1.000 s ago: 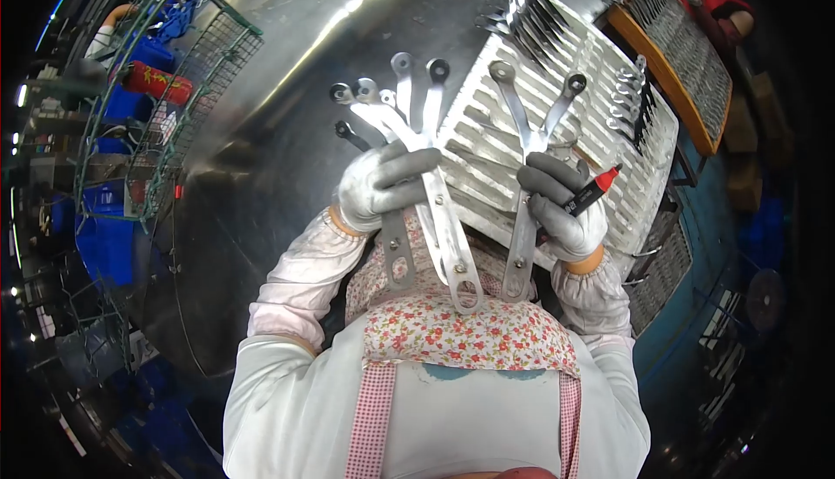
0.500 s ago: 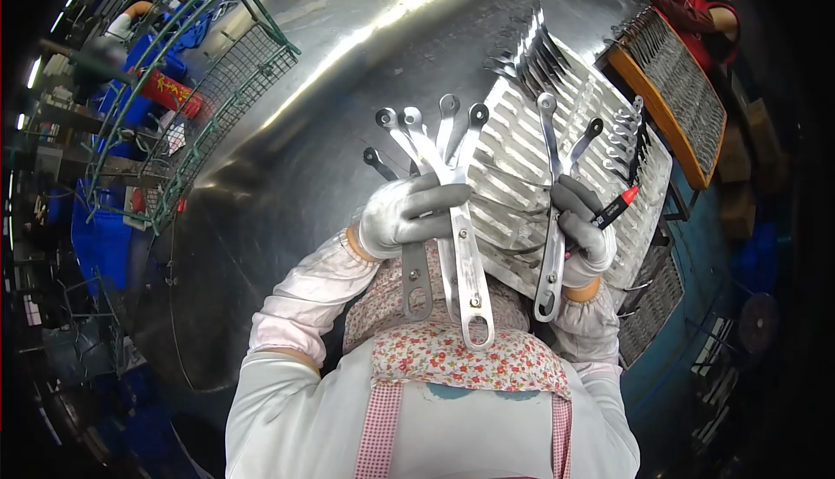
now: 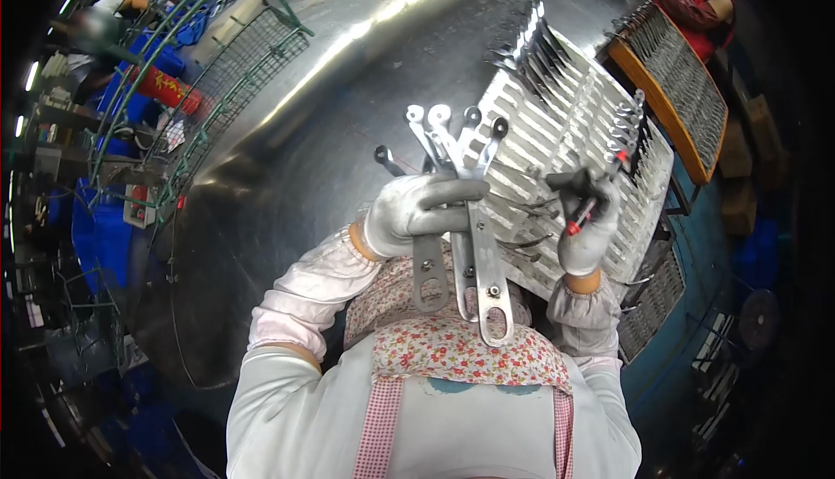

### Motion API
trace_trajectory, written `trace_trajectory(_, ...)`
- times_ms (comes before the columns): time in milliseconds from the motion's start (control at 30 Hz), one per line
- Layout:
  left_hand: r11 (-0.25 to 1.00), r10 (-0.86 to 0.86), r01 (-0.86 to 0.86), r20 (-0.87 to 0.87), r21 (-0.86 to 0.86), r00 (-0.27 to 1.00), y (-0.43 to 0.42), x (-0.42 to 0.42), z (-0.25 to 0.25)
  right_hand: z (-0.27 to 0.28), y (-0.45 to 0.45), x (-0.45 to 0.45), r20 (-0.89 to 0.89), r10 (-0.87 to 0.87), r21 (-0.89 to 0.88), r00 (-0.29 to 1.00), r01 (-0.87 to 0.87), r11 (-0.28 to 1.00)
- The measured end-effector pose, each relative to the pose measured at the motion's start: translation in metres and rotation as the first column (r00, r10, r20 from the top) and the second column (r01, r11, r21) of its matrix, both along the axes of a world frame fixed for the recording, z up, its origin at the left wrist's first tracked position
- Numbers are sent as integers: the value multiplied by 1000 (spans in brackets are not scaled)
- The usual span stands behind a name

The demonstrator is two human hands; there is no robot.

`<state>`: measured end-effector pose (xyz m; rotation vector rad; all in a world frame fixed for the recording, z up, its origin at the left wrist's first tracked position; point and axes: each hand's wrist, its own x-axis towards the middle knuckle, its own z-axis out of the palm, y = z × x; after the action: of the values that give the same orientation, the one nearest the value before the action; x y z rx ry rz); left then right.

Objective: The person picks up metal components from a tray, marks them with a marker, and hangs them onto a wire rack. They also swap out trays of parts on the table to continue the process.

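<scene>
My left hand [image 3: 426, 205], in a grey-and-white glove, is closed around several flat metal tool pieces [image 3: 491, 288]. Their ring-ended arms stick up above the fingers, and their riveted handles with slotted ends hang below. To the right, my gloved right hand [image 3: 593, 231] is raised over a pale ribbed tray [image 3: 600, 88]. It grips a marker pen [image 3: 621, 157] with red at both ends, lying across the palm. Its thumb and forefinger point left with no metal piece in them. Dark-handled metal pieces [image 3: 539, 49] stand in a row at the tray's far edge.
More metal pieces [image 3: 628, 131] line the tray's right side. Beyond it stands an orange-framed rack [image 3: 674, 96] full of similar parts, beside a person in red [image 3: 696, 5]. A green wire basket [image 3: 239, 62] sits left on the metal table [image 3: 287, 157].
The metal piece that was in my right hand is no longer there; that hand has opened its thumb and forefinger and kept the marker. My left hand's bundle has shifted slightly right.
</scene>
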<state>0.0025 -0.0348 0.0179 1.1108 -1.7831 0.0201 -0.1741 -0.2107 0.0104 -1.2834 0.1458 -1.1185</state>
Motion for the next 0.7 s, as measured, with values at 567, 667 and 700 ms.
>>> trace_trajectory(567, 997, 55, -44, 157, -71, 986, -7, 2, 12, 56, -32, 67, -630, 25, -60, 776, -81, 995)
trace_trajectory(667, 996, 92, -93, 180, -4, 979, -1, -2, 13, 76, -25, 77, -583, 329, 202, 743, -260, 944)
trace_trajectory(700, 996, 84, -85, 201, -1, 976, 1, 1, 13, 74, -24, 81, -606, 320, 185, 728, -263, 947)
